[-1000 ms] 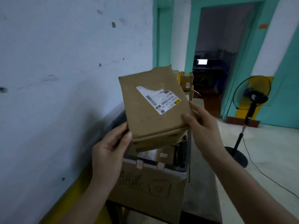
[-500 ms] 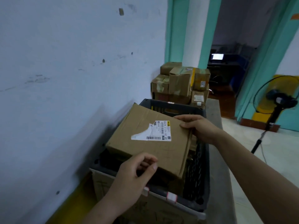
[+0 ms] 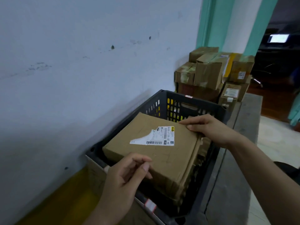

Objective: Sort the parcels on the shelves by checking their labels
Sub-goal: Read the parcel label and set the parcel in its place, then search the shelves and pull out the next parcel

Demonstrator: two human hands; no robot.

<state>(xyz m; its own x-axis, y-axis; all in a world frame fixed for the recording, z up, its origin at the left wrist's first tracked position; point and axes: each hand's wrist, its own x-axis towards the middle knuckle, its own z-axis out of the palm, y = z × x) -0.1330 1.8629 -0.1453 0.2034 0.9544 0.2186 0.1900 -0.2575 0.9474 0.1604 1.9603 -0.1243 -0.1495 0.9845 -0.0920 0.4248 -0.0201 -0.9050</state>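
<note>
- parcel (image 3: 155, 153): brown cardboard, slightly tilted, sits in top of black crate (image 3: 196, 101), centre of frame; torn white label (image 3: 155, 138) faces up.
- R hand (image 3: 209, 129): grips parcel's far-right corner, fingers + thumb curled on it.
- L hand (image 3: 126, 174): at parcel's near edge, fingers loosely curled, gripping nothing; contact w/ parcel unclear.
- stacked boxes (image 3: 209, 73) behind crate, upper right; grey surface (image 3: 235, 184) at right.
</note>
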